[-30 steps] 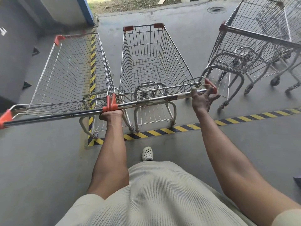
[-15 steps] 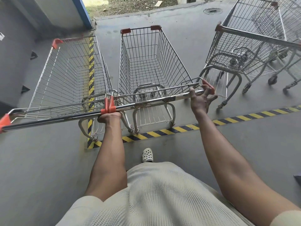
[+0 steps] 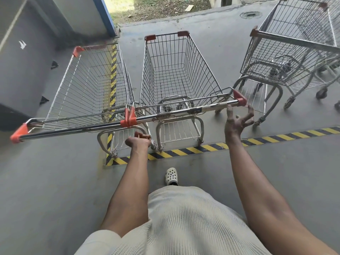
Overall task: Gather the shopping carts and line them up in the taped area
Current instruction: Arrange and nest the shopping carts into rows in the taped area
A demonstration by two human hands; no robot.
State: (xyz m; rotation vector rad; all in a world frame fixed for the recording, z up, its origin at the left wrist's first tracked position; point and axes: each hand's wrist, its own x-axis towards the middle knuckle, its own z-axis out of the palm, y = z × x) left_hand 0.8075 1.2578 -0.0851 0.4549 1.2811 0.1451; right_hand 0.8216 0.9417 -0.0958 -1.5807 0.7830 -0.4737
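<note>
Two wire shopping carts with orange corner caps stand side by side in front of me. The left cart [image 3: 88, 85] straddles the vertical strip of yellow-black tape [image 3: 113, 70]. The middle cart [image 3: 176, 70] stands inside the taped corner, its handle bar [image 3: 184, 112] nearest me. My left hand [image 3: 138, 141] hangs just below where the two handles meet, fingers curled, off the bars. My right hand [image 3: 237, 120] is spread open beside the right end of the middle cart's handle, one fingertip close to the bar. A third cart [image 3: 294, 52] stands at the right, turned sideways.
A horizontal strip of yellow-black tape [image 3: 276, 138] runs along the concrete floor in front of my white clog [image 3: 171, 176]. A grey wall [image 3: 24, 70] closes the left side. More cart frames crowd the far right edge. A drain cover [image 3: 250, 14] lies farther back.
Both hands have come off the cart handles: the left dropped below the bars, the right opened and pulled back. The two carts sit slightly farther forward.
</note>
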